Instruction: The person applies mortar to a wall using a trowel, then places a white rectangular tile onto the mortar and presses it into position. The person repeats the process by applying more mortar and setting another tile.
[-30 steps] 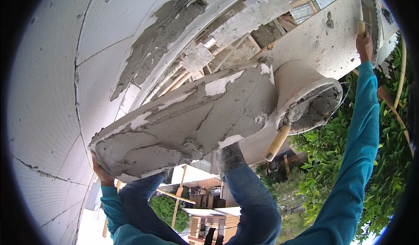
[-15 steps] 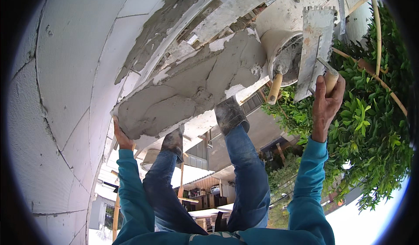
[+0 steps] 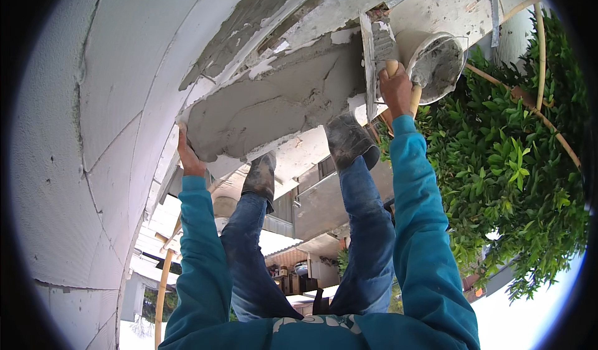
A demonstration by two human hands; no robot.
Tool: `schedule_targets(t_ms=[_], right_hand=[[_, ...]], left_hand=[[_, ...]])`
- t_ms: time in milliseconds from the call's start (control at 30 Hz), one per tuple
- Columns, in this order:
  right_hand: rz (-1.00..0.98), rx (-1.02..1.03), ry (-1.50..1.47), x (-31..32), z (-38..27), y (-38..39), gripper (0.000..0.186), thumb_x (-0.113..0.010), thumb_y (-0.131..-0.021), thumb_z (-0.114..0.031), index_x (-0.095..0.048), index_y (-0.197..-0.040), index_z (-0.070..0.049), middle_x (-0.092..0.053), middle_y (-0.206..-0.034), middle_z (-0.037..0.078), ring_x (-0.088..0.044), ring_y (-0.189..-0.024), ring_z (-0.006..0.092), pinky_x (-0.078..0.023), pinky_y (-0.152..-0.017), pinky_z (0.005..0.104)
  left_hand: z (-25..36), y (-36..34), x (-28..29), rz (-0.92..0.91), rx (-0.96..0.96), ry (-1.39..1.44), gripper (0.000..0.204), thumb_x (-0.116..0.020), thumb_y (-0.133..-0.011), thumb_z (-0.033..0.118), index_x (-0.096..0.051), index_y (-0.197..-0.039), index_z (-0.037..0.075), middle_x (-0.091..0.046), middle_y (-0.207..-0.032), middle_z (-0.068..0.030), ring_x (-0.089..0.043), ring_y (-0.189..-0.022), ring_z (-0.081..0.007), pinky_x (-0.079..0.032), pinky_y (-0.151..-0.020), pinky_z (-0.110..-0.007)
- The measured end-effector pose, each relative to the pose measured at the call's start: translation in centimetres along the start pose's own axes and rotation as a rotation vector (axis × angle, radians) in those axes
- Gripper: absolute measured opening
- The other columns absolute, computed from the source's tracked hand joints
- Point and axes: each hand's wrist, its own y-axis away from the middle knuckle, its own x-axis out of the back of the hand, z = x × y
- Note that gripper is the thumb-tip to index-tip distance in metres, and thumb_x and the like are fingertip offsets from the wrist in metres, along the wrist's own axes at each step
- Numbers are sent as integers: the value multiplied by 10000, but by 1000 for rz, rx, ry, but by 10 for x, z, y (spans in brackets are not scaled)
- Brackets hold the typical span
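Grey mortar (image 3: 274, 107) coats a white block (image 3: 261, 69) lying between the hands. Left hand (image 3: 190, 157): touches the block's left end; finger closure cannot be told. Right hand (image 3: 397, 91): fingers wrap the wooden handle (image 3: 391, 69) of a metal trowel (image 3: 369, 69) at the block's right end. Bucket (image 3: 413, 42): beside the trowel.

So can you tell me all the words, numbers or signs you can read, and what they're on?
Teal top: a pale print across the chest, seen too steeply to read.
Notched trowel: no writing that I can see.
Bucket: none that I can see.
Mortar-covered block: none that I can see.
Small things on the far shelves: too tiny to tell.
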Motion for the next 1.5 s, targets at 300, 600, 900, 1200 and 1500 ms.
schedule_targets(t_ms=[300,600,900,1200,1500], right_hand=[[-239,110,-261,-33,-114,162,336,-691,-821,-190,-562,-1084,-26,-676,-844,273,-654,-820,485,-528,-701,532],[-428,90,-308,-29,-193,272,379,-708,-809,-145,-524,-1123,-40,-674,-820,255,-655,-783,468,-518,-669,532],[-433,85,-501,-29,-201,304,288,-672,-834,-110,-546,-1067,3,-660,-831,278,-658,-810,466,-523,-648,464],[-663,-76,-708,-6,-180,295,260,-671,-832,-143,-588,-1024,11,-670,-821,174,-659,-705,294,-517,-664,389],[-656,6,-742,13,-170,301,290,-651,-855,-222,-610,-1015,17,-638,-799,94,-586,-694,154,-493,-644,344]], left_hand=[[25,51,-35,-29,-25,76,611,-564,-990,445,-475,-1415,16,-551,-1378,-115,-545,-1241,-256,-431,-1062,-392],[16,58,-22,-54,-30,104,609,-544,-999,436,-451,-1430,16,-558,-1368,-115,-558,-1224,-246,-446,-1044,-380],[31,80,-33,-156,6,56,643,-534,-979,523,-476,-1425,63,-526,-1399,-114,-523,-1226,-249,-409,-1037,-384],[56,113,-51,-157,12,-2,654,-594,-971,480,-465,-1413,16,-535,-1383,-109,-503,-1266,-229,-406,-1067,-383],[69,129,-63,-187,13,-30,435,-703,-918,449,-514,-1044,77,-593,-1018,-21,-577,-950,-128,-484,-818,-311]])
